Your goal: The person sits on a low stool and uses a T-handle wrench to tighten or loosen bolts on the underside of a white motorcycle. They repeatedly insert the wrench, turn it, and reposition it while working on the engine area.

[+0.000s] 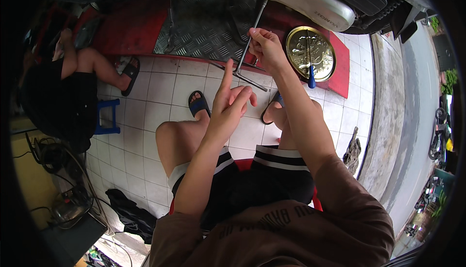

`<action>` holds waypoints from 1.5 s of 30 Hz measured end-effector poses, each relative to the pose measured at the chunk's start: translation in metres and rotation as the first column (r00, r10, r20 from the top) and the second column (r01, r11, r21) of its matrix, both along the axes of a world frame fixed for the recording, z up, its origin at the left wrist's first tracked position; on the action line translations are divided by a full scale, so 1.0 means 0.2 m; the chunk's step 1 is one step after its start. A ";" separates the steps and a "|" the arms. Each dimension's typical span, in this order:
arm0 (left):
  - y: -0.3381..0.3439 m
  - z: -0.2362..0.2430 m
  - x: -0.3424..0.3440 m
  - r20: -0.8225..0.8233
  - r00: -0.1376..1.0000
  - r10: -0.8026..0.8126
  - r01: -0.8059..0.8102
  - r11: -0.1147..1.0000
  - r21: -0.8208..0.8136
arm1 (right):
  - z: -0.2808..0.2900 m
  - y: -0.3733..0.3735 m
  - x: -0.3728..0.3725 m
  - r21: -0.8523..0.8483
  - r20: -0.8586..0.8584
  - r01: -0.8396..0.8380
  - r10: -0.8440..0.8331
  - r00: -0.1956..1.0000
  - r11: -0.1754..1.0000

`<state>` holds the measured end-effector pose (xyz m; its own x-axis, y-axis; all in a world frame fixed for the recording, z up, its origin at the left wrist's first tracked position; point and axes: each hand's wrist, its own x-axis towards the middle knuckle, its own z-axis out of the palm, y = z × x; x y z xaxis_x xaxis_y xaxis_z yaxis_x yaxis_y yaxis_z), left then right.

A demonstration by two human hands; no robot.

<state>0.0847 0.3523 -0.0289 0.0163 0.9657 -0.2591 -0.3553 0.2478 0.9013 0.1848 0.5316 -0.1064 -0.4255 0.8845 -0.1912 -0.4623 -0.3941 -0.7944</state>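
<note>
Freer to the left, tighter at the right and far side.
Left of the wrench [254, 30], a hand could pass over the treadplate [196, 36], skirting the dark rod [170, 19], and over the tiles [154, 80] toward the other person's foot [130, 75]. The shaft slants past the right hand [265, 48], and the crossbar [255, 85] spans the way beyond the left hand [229, 103]. A gap lies between that hand and the right forearm [302, 104]. The cover [303, 0] closes the far side; right of the wrist, the screwdriver [311, 76] juts over the tray's [324, 48] near rim.
</note>
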 end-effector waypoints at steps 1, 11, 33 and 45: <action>0.00 -0.03 0.00 -0.051 0.995 0.083 -0.085 0.995 -0.054 | 0.00 0.00 -0.01 0.012 0.002 -0.001 0.001 1.000 1.000; 0.00 -0.04 -0.02 -0.050 0.986 0.161 -0.158 0.986 0.058 | 0.02 0.00 0.01 -0.046 0.108 0.021 -0.016 0.994 0.999; -0.02 -0.08 0.11 -0.097 0.983 0.154 -0.124 0.958 0.259 | 0.03 0.00 0.01 -0.041 0.030 0.051 -0.050 0.998 0.998; -0.03 -0.11 0.13 -0.153 0.962 0.225 -0.196 0.963 0.184 | 0.00 0.01 0.00 -0.012 0.025 0.033 -0.033 0.999 0.999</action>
<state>0.1097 0.3467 -0.0508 -0.2227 0.9719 -0.0768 -0.2204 0.0265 0.9750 0.1857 0.5335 -0.1072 -0.3912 0.8955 -0.2122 -0.4558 -0.3888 -0.8007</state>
